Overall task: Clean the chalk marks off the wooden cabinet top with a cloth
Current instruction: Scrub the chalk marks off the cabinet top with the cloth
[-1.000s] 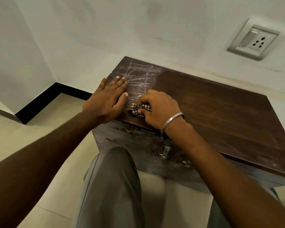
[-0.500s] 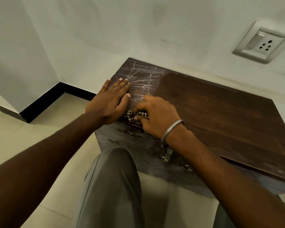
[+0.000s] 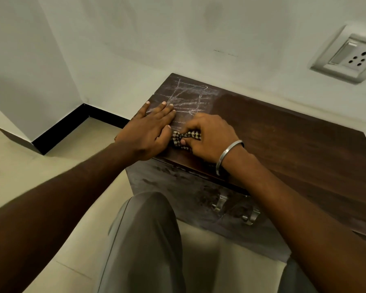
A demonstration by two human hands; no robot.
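Cloth [image 3: 185, 139], checked and bunched, lies near the front left edge of the cabinet top [image 3: 283, 140], gripped by the right hand [image 3: 211, 138] with fingers and thumb curled round it; metal bangle [image 3: 228, 155] on that wrist. Left hand [image 3: 150, 132] rests flat just beside the cloth at the cabinet top's left edge, fingers straight, holding nothing. Chalk marks [image 3: 188, 98], white crossing strokes, cover the cabinet top's far left corner, reaching the left fingertips.

Single head view, wide-angle: the cabinet top [image 3: 283, 144] is being looked down on steeply, close in, from before its near edge toward the left corner; the wall [image 3: 178, 39] behind is being faced.
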